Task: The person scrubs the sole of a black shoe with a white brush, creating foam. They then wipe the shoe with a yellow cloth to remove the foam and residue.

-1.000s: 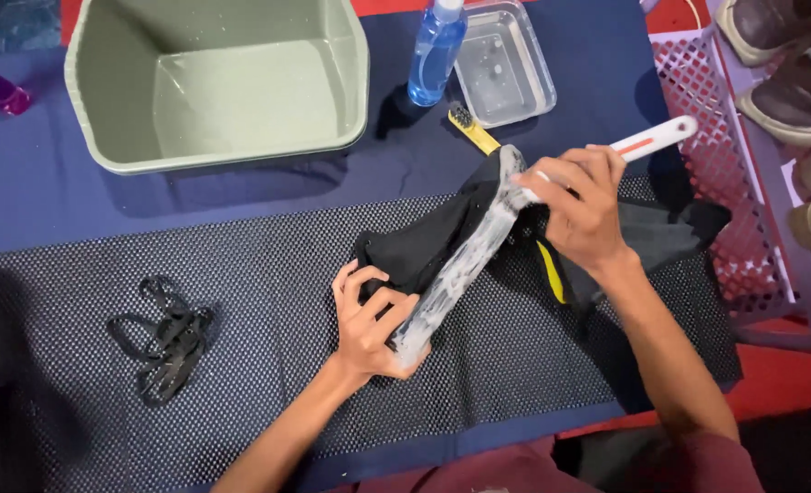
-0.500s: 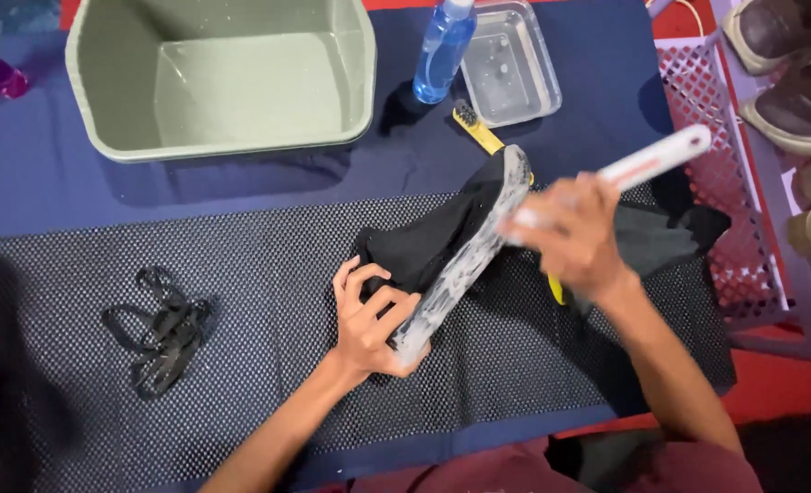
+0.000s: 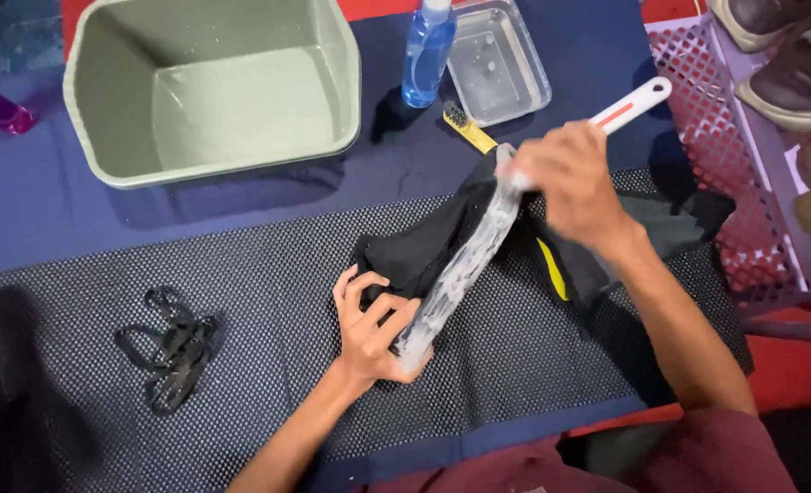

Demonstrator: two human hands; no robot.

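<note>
A black mesh mat [image 3: 241,274] lies over dark blue cloth [image 3: 49,228], with red floor [image 3: 789,365] showing at the edges. Mid-mat, the left hand [image 3: 373,319] has its grip clenched on the heel end of a black shoe [image 3: 433,242] turned sole-up, soapy. The right hand [image 3: 570,178], blurred, grasps a white brush [image 3: 634,100] at the toe. Behind stand 1 green basin [image 3: 214,87], 1 blue spray bottle [image 3: 426,55], 1 clear tray [image 3: 497,59]. Black laces [image 3: 173,347] lie left; a pink crate [image 3: 743,137] sits right.

Matt black cloth shoe [image 3: 424,242] with a wet, foamy sole; smooth white plastic brush [image 3: 629,105]; rough black mesh mat [image 3: 268,274]; glossy plastic basin [image 3: 209,87].
</note>
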